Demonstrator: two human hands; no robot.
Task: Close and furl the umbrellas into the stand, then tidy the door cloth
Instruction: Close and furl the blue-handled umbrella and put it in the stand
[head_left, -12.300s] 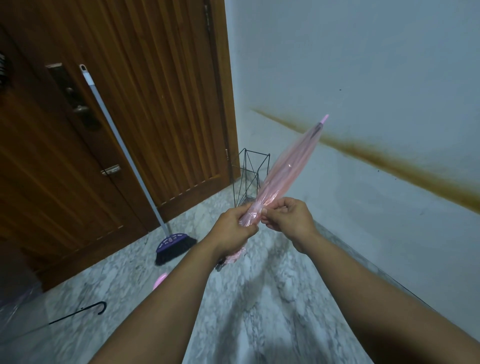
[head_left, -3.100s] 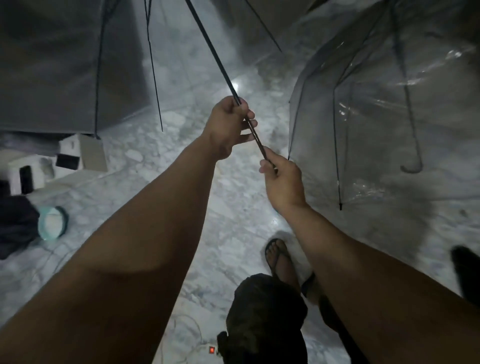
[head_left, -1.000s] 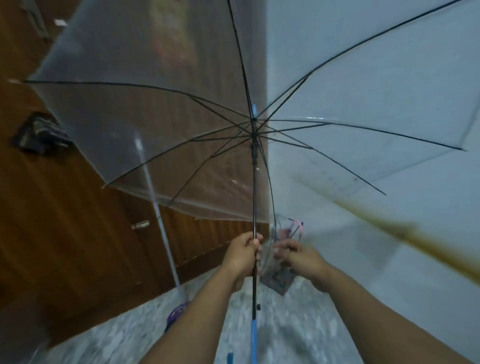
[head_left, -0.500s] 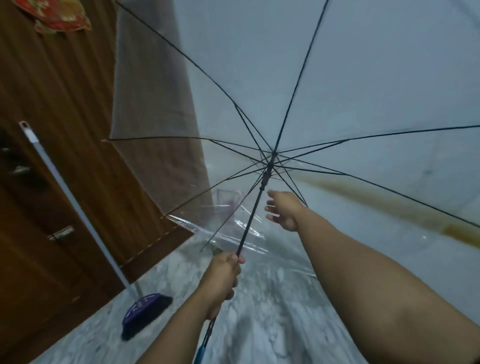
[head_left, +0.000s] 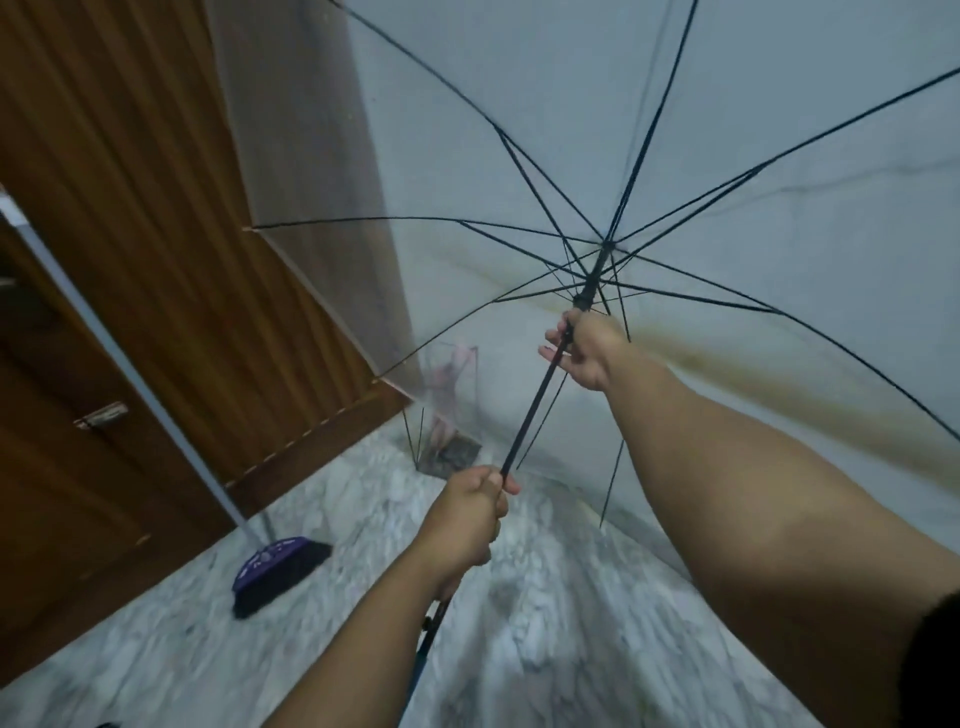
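A clear umbrella with black ribs is spread wide in front of me, its canopy filling the upper view. My left hand grips the lower part of its black shaft. My right hand is wrapped on the shaft just under the runner, fingers partly spread. Seen through the canopy, the black wire stand sits in the corner with the furled pink umbrella upright in it. The door cloth is out of sight.
A wooden door fills the left side. A broom with a grey pole and purple head leans against it. The marble floor runs to a pale wall with a brown stain band on the right.
My right hand has closed onto the shaft below the runner, where it hovered open before. The umbrella and my view have shifted to the right.
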